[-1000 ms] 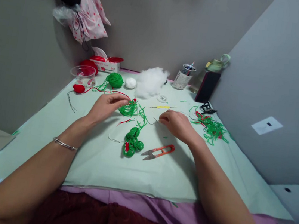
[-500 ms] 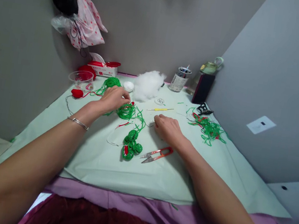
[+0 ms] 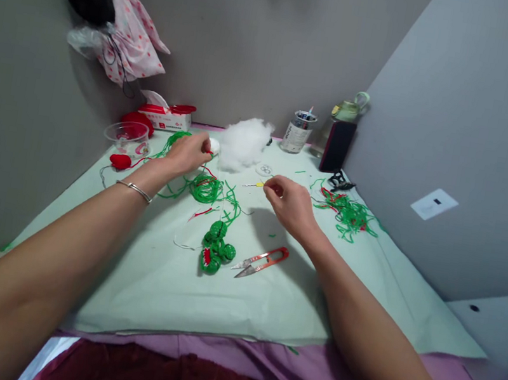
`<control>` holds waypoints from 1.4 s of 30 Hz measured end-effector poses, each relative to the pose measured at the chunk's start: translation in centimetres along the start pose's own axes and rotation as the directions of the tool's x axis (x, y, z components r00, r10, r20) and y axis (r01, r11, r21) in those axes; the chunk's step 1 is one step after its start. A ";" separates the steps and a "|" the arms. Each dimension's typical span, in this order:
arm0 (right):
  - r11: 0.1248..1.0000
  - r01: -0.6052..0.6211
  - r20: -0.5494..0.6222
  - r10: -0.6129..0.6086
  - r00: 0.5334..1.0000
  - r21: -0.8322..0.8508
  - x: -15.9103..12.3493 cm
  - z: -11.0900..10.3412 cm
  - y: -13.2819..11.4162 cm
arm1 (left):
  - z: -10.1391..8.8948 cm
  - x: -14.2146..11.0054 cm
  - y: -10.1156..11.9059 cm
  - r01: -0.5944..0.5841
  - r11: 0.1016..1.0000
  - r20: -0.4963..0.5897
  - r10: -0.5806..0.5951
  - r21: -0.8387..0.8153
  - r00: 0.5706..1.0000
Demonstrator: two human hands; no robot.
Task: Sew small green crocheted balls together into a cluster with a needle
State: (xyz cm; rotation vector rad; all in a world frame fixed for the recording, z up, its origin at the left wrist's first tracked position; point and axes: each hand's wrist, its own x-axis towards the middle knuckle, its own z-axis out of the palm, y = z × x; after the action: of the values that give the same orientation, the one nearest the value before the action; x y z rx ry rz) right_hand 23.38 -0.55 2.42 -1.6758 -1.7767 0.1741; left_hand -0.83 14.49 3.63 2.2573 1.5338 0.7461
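Note:
My left hand (image 3: 189, 154) is closed in a pinch on a bit of red yarn (image 3: 210, 152). Below its fingertips lies a loose coil of green yarn (image 3: 206, 189) with red strands on it. My right hand (image 3: 291, 205) hovers with fingertips pressed together; whatever they hold is too small to make out. Its fingers partly cover a yellow-handled crochet hook (image 3: 259, 184). Nearer to me, a green crocheted figure (image 3: 210, 261) with a red-and-white mouth lies beside orange-handled thread snips (image 3: 262, 262).
White stuffing (image 3: 244, 143) is heaped at the back. A tangle of green and red yarn scraps (image 3: 351, 215) lies right, near a phone (image 3: 338, 147), a bottle (image 3: 346, 111) and a pen jar (image 3: 297, 134). A clear plastic tub (image 3: 128, 135) and red yarn ball (image 3: 120, 161) stand left.
My left hand has risen from the green coil with red yarn in its fingertips. My right hand has lifted off the cloth toward the crochet hook. The view has shifted slightly.

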 end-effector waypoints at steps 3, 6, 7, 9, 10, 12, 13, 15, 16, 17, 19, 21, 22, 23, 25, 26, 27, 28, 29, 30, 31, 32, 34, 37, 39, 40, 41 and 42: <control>0.940 -0.036 -0.010 0.042 0.999 0.340 0.2 -0.6 -0.4 | -2.5 -0.9 1.9 -0.062 0.971 -0.121 0.034 -0.229 0.992; 0.726 -0.097 0.088 0.050 0.995 0.680 0.1 -1.0 -1.2 | -3.9 -2.9 4.6 -0.116 0.858 0.001 0.135 -0.500 0.991; 0.653 -0.107 0.109 0.036 0.993 0.750 0.0 -1.1 -1.6 | -4.0 -3.7 5.5 -0.108 0.821 0.038 0.156 -0.561 0.987; 0.539 -0.110 0.138 -0.013 0.990 0.835 -0.4 -1.3 -2.2 | -3.8 -5.2 7.0 -0.113 0.741 0.058 0.201 -0.662 0.978; 0.499 -0.114 0.154 -0.039 0.987 0.859 -0.6 -1.4 -2.6 | -3.4 -5.9 7.5 -0.123 0.704 0.043 0.214 -0.700 0.976; 0.448 -0.142 0.198 -0.080 0.977 0.883 -1.0 -1.4 -3.1 | -2.5 -6.9 8.2 -0.130 0.655 0.043 0.242 -0.744 0.969; 0.438 -0.161 0.224 -0.097 0.970 0.885 -1.2 -1.4 -3.2 | -2.0 -7.3 8.3 -0.134 0.648 0.035 0.242 -0.750 0.970; 0.442 -0.199 0.284 -0.134 0.949 0.875 -1.4 -1.2 -3.4 | -1.3 -7.7 8.3 -0.153 0.624 -0.015 0.221 -0.766 0.975; 0.450 -0.220 0.320 -0.158 0.934 0.865 -1.4 -1.1 -3.3 | -1.0 -7.9 8.2 -0.153 0.608 -0.033 0.205 -0.779 0.978; 0.458 -0.241 0.358 -0.187 0.915 0.856 -1.4 -1.0 -3.3 | -0.8 -8.0 8.0 -0.146 0.590 -0.041 0.187 -0.794 0.981; 0.465 -0.268 0.413 -0.243 0.877 0.844 -1.3 -0.9 -3.1 | -0.6 -8.2 7.4 -0.119 0.548 -0.043 0.150 -0.828 0.988; 0.471 -0.281 0.441 -0.273 0.855 0.836 -1.2 -0.8 -2.9 | -0.4 -8.3 6.4 -0.094 0.498 -0.049 0.103 -0.862 0.994; 0.474 -0.291 0.453 -0.274 0.848 0.831 -1.2 -0.9 -2.8 | -0.3 -8.4 5.9 -0.084 0.472 -0.058 0.070 -0.877 0.996; 0.477 -0.306 0.466 -0.264 0.844 0.824 -1.1 -0.9 -2.7 | -0.2 -8.4 5.2 -0.073 0.454 -0.065 0.034 -0.888 0.997; 0.477 -0.336 0.482 -0.225 0.846 0.812 -0.9 -1.1 -2.6 | 0.0 -8.6 4.1 -0.045 0.459 -0.063 -0.023 -0.887 0.998; 0.474 -0.347 0.483 -0.201 0.852 0.809 -0.8 -1.2 -2.6 | 0.1 -8.7 3.7 -0.025 0.487 -0.046 -0.031 -0.873 0.998; 0.468 -0.356 0.479 -0.174 0.860 0.809 -0.8 -1.3 -2.7 | 0.2 -8.9 3.4 -0.013 0.525 -0.029 -0.022 -0.851 0.999; 0.461 -0.363 0.474 -0.150 0.868 0.810 -0.7 -1.4 -2.8 | 0.2 -9.1 3.4 -0.013 0.566 -0.020 -0.005 -0.824 1.000; 0.456 -0.369 0.471 -0.129 0.873 0.810 -0.7 -1.5 -2.9 | 0.3 -9.3 3.5 -0.022 0.605 -0.014 0.018 -0.796 1.000; 0.452 -0.377 0.471 -0.114 0.875 0.808 -0.7 -1.5 -3.0 | 0.3 -9.6 3.9 -0.038 0.635 -0.016 0.041 -0.772 0.999; 0.452 -0.384 0.475 -0.104 0.874 0.805 -0.7 -1.4 -3.0 | 0.4 -10.0 4.4 -0.060 0.656 -0.021 0.067 -0.752 0.998; 0.453 -0.390 0.479 -0.097 0.872 0.801 -0.8 -1.4 -3.1 | 0.5 -10.3 5.0 -0.060 0.661 0.010 0.102 -0.748 0.995; 0.455 -0.399 0.485 -0.086 0.870 0.796 -0.8 -1.3 -3.1 | 0.9 -11.0 6.2 0.004 0.618 0.147 0.181 -0.786 0.972; 0.442 -0.396 0.466 -0.057 0.883 0.805 -0.8 -1.2 -3.0 | 1.7 -11.7 7.1 0.154 0.455 0.293 0.252 -0.877 0.922; 0.435 -0.386 0.447 -0.044 0.893 0.814 -0.7 -1.3 -2.9 | 2.2 -12.0 7.2 0.211 0.391 0.335 0.285 -0.896 0.898; 0.434 -0.382 0.442 -0.043 0.896 0.816 -0.7 -1.3 -2.8 | 2.3 -12.0 7.1 0.214 0.393 0.344 0.297 -0.894 0.891; 0.431 -0.380 0.440 -0.044 0.897 0.818 -0.7 -1.3 -2.8 | 2.3 -12.1 7.0 0.196 0.425 0.342 0.301 -0.884 0.890; 0.425 -0.380 0.437 -0.042 0.898 0.821 -0.6 -1.3 -2.8 | 2.3 -12.1 6.9 0.155 0.480 0.325 0.294 -0.863 0.899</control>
State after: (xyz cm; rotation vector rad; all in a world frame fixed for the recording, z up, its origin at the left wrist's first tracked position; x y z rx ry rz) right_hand 21.74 -2.02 4.60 -0.9935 -1.2878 1.4143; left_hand 2.23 0.78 2.38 1.4987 0.5605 0.7333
